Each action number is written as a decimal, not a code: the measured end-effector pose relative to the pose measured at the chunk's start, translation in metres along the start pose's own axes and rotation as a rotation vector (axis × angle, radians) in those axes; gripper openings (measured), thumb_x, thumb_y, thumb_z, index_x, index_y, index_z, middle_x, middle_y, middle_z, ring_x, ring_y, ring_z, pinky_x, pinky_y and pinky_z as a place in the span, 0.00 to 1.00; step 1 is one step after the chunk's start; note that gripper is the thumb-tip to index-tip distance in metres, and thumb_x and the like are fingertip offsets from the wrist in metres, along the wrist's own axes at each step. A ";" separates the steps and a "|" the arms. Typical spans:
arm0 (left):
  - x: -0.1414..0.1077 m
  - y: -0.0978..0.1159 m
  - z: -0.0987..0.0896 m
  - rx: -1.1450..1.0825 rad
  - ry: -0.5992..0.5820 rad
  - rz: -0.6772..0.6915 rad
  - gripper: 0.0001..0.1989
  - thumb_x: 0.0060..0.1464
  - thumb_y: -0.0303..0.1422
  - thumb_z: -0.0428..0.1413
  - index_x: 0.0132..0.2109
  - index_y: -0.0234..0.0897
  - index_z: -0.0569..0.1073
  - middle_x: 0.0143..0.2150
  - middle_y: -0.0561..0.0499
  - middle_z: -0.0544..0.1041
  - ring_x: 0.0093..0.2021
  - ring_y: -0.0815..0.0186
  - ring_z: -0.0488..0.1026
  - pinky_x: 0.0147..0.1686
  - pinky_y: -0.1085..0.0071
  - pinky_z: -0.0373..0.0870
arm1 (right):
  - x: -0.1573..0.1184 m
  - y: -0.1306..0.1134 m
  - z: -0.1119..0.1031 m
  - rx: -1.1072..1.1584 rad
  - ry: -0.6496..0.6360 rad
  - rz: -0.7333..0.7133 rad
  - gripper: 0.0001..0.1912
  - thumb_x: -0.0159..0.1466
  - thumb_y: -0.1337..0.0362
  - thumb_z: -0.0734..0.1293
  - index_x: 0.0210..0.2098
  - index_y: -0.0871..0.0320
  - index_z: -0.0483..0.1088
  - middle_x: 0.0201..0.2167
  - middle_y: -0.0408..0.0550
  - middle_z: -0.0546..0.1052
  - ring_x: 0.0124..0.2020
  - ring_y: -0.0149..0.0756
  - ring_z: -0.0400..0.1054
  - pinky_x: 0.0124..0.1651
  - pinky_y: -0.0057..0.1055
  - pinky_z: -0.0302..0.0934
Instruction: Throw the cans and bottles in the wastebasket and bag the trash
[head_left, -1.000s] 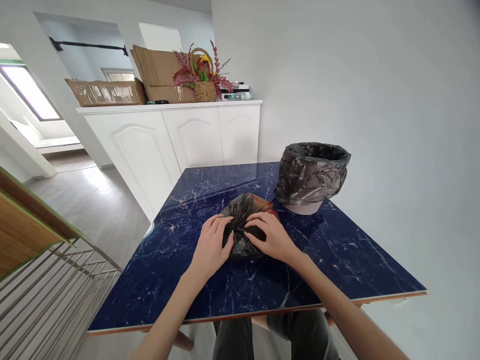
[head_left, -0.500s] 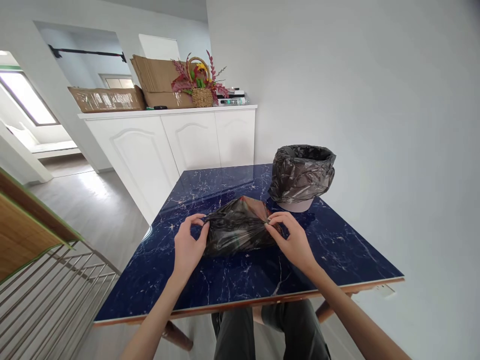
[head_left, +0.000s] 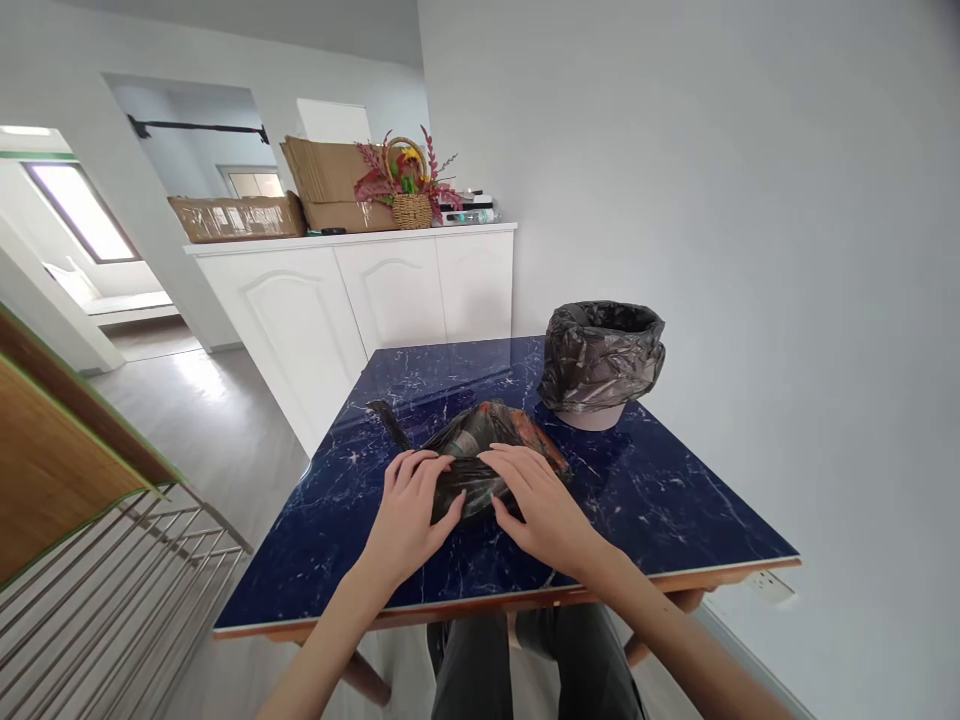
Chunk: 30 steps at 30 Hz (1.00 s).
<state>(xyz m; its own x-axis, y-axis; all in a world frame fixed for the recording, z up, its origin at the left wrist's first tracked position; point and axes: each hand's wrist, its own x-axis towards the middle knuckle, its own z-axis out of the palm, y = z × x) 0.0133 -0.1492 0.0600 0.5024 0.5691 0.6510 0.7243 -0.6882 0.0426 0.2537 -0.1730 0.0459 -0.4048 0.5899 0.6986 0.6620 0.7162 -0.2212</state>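
Observation:
A thin black plastic bag (head_left: 469, 490) with something in it lies on the dark blue marbled table (head_left: 450, 370); reddish and pale green patches show through the film. My left hand (head_left: 412, 510) is closed around its near left side, fingers on top and thumb at the front. On the right, my right hand (head_left: 540, 505) grips the bag the same way, thumb toward the other thumb. A twisted strip of the bag sticks out to the far left. Just beyond my right hand stands a light-coloured bin (head_left: 592, 416) lined with another black bag (head_left: 600, 365), its mouth open.
White cabinets (head_left: 390, 290) stand behind the table, topped by cardboard boxes (head_left: 322, 180), a flower basket (head_left: 412, 208) and a plastic bottle (head_left: 480, 215). A metal rack (head_left: 150, 590) is at the left. The wall (head_left: 712, 250) runs along the right.
My hands have moved closer together, from pinching the bag's two sides to folding over its top. The bag is more bunched, and a twisted strip now shows at the left.

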 end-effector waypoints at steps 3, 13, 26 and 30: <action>-0.010 0.000 -0.004 0.024 -0.059 0.073 0.08 0.70 0.34 0.59 0.53 0.41 0.74 0.47 0.48 0.81 0.52 0.54 0.75 0.67 0.45 0.63 | 0.001 0.002 0.006 -0.089 -0.074 -0.019 0.19 0.72 0.71 0.66 0.62 0.57 0.70 0.53 0.55 0.80 0.59 0.50 0.72 0.71 0.58 0.61; -0.057 0.000 -0.012 0.082 -0.174 0.126 0.14 0.75 0.29 0.47 0.46 0.41 0.78 0.40 0.50 0.85 0.39 0.58 0.78 0.55 0.54 0.69 | -0.032 -0.012 -0.003 -0.033 -0.239 -0.077 0.12 0.78 0.66 0.63 0.42 0.55 0.79 0.32 0.43 0.82 0.34 0.36 0.77 0.70 0.50 0.58; -0.083 -0.067 -0.009 0.228 -0.184 -0.461 0.17 0.71 0.35 0.41 0.55 0.36 0.71 0.26 0.48 0.80 0.28 0.52 0.81 0.40 0.56 0.74 | -0.063 0.001 0.008 -0.188 -0.347 0.114 0.17 0.76 0.69 0.62 0.60 0.64 0.74 0.37 0.54 0.85 0.36 0.47 0.81 0.59 0.53 0.63; -0.076 -0.076 -0.004 0.230 -0.136 -0.519 0.19 0.70 0.38 0.43 0.58 0.33 0.70 0.41 0.37 0.84 0.41 0.46 0.83 0.42 0.54 0.76 | -0.075 0.008 0.004 -0.182 -0.298 0.158 0.17 0.76 0.69 0.60 0.60 0.62 0.74 0.35 0.52 0.84 0.36 0.46 0.79 0.59 0.55 0.64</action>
<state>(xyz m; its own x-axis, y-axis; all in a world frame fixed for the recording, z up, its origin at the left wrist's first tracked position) -0.0814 -0.1419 0.0102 0.0995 0.8689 0.4850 0.9682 -0.1970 0.1544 0.2868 -0.2098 -0.0107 -0.4371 0.7893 0.4313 0.8211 0.5458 -0.1668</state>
